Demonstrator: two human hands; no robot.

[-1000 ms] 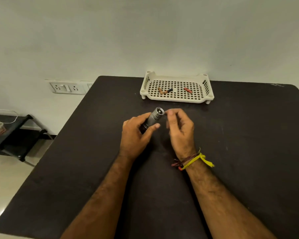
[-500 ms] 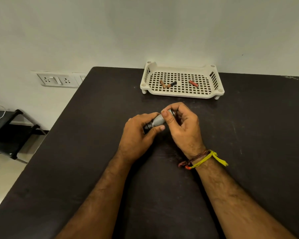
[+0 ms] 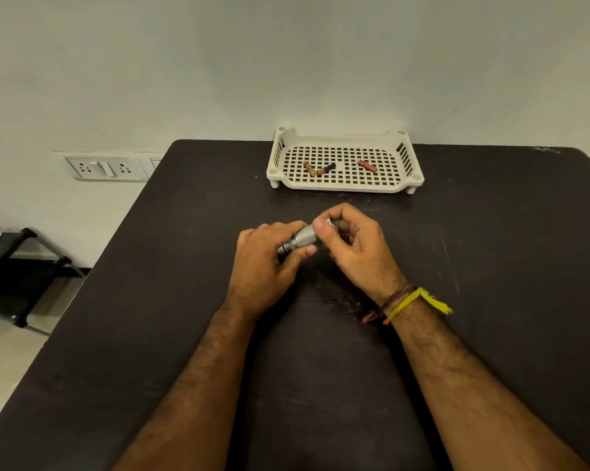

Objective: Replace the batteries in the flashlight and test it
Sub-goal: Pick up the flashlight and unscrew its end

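Gripping flashlight (image 3: 302, 239), both hands (image 3: 264, 263) (image 3: 351, 248) clenched, its ends hidden.

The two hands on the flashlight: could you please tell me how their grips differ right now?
The left hand wraps the rear of the flashlight, hiding most of its body; the right hand only pinches the front end with its fingertips. The left wrist is bare, while the right one wears a yellow band and dark threads. Both are closed on the flashlight, above the black table.
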